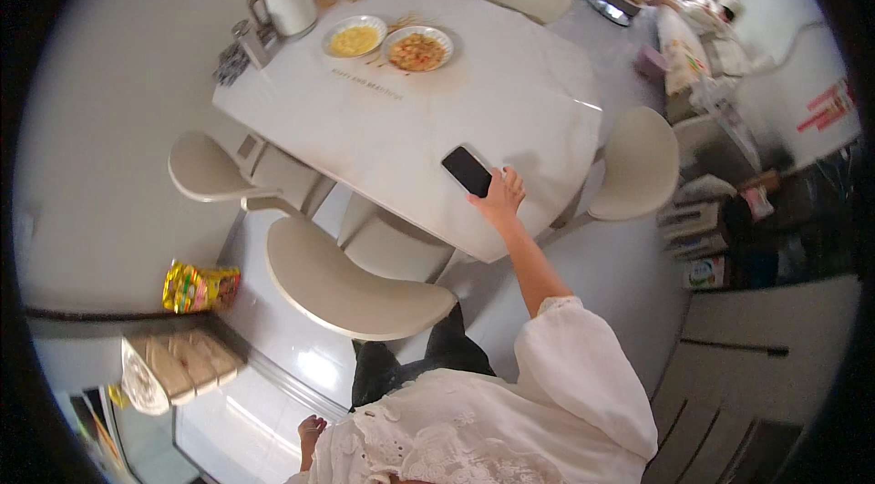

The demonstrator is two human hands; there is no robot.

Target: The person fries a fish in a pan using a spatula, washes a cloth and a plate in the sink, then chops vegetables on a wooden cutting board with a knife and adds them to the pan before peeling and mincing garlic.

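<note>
A dark-screened smartphone (467, 170) is at the near right part of the white table (510, 92). My right hand (499, 197) reaches out over the tabletop and grips the phone's near end, thumb on one side and fingers on the other. Whether the phone rests on the table or is slightly raised, I cannot tell. Low beside my body hangs my left hand (311, 431), its fingers curled in with nothing visible in them. Farther back on the table stand a plate of yellow food (354, 39) and a plate of mixed reddish-brown food (417, 51).
A kettle (290, 5) and a metal-topped bottle (249, 44) stand at the table's far left. Pale chairs surround the table, one (346, 288) directly before me, another (638, 165) at the right. A yellow bag (202, 287) lies on the left. Cluttered shelves (729, 220) line the right side.
</note>
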